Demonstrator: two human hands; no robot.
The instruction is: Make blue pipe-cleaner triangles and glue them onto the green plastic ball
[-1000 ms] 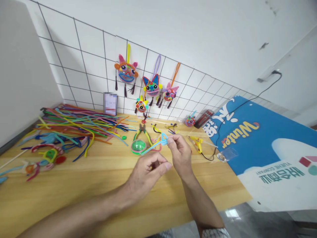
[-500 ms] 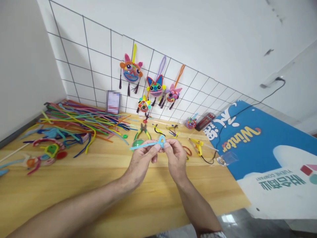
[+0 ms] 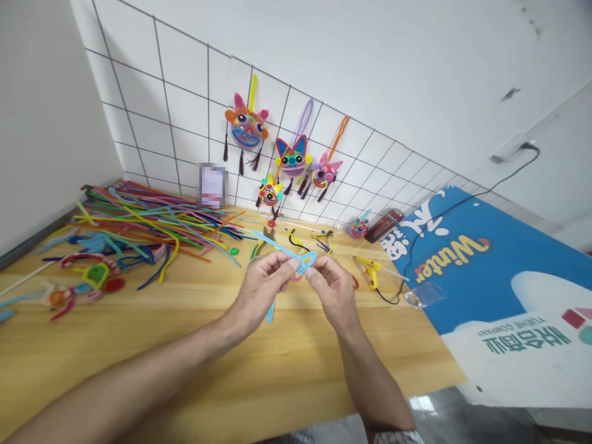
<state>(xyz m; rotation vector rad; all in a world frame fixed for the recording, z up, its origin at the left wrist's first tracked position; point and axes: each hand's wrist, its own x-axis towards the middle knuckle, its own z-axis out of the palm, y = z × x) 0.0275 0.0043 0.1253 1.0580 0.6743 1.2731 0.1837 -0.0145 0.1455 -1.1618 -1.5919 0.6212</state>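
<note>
Between my two hands is a light-blue pipe cleaner bent into a small pointed loop, with a bit of yellow inside it. One long straight end sticks out up and to the left past my fingers, and another blue end shows below my left hand. My left hand pinches the piece between thumb and forefinger. My right hand pinches it from the other side, its fingertips close to the left ones. Pliers lie on the table just behind my left hand, partly hidden by it.
A heap of coloured pipe cleaners covers the back left of the wooden table. Finished pieces lie in front of it. On the right are a yellow glue gun with a cord and a blue board. Decorated masks hang on the wire grid.
The blue loop has turned in my fingers and now points up to the right. Its long end has swung from level to slanting up-left, and a blue end now shows below my left hand.
</note>
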